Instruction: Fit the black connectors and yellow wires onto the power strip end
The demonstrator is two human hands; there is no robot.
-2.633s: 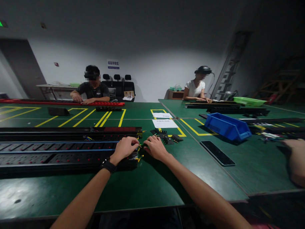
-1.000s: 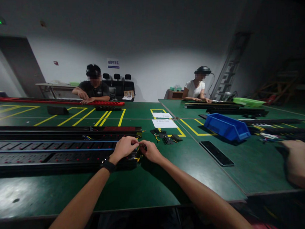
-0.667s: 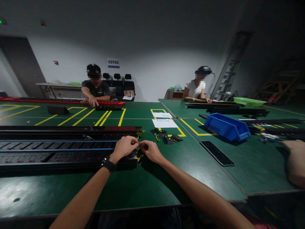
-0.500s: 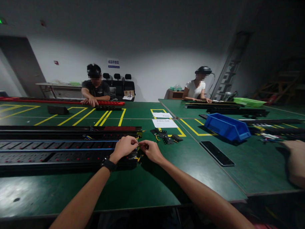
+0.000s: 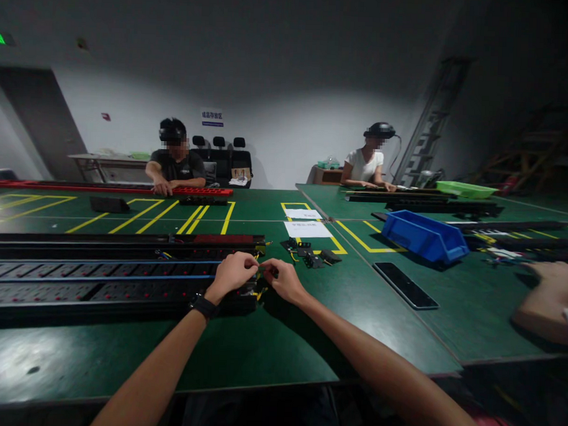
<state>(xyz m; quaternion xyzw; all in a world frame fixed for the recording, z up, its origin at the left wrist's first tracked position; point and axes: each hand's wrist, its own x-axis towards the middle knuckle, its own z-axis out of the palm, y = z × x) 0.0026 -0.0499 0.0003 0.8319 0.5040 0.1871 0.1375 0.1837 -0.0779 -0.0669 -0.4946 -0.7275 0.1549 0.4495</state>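
Long black power strips (image 5: pixel 132 291) with rows of sockets and small red dots lie side by side at the left, two blue lines running along them. My left hand (image 5: pixel 236 276) rests over their right end, thumb and fingers pinched together. Facing it, just off that end, is my right hand (image 5: pixel 285 281), also in a pinch, its fingertips almost meeting the left ones. Whatever is between the fingertips is too small and hidden to name. Yellow wires (image 5: pixel 261 294) stick out of the strip ends beside both hands. Small black parts (image 5: pixel 313 259), some with yellow wire, lie beyond my right hand.
On the green table (image 5: pixel 346 302) are a phone (image 5: pixel 405 285), a blue bin (image 5: pixel 423 236) and white paper sheets (image 5: pixel 306 229). A co-worker's arm (image 5: pixel 548 303) reaches in at the right. Two people (image 5: pixel 176 166) work across the table, near a red rail (image 5: pixel 80 186).
My hands stay almost in place at the strip end, the right fingers shifting slightly. The co-worker's arm at the right and the hands of the person at the far left have moved a little.
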